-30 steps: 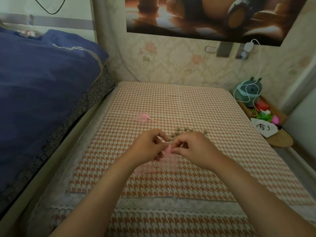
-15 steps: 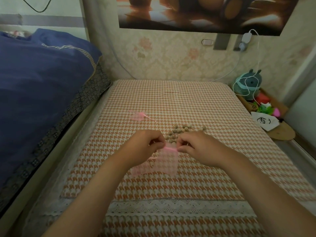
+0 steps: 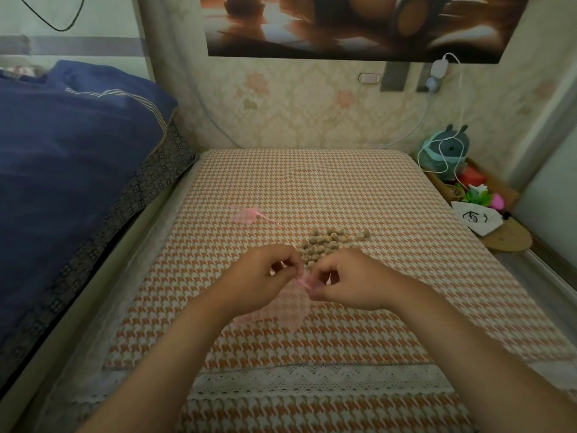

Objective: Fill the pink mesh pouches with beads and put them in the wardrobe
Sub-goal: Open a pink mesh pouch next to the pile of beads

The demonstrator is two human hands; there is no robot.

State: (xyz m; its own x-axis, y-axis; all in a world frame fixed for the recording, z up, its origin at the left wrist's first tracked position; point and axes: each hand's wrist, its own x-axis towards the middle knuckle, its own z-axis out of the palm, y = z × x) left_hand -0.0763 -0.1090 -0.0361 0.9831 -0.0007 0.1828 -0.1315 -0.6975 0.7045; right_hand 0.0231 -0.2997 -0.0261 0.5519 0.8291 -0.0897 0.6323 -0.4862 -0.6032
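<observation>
Your left hand and right hand pinch the mouth of a flat sheer pink mesh pouch over the orange houndstooth mattress, just beside the loose round tan beads.

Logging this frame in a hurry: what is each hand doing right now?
Left hand: pinching the top edge of the pink mesh pouch.
Right hand: pinching the same pouch's top edge.
</observation>
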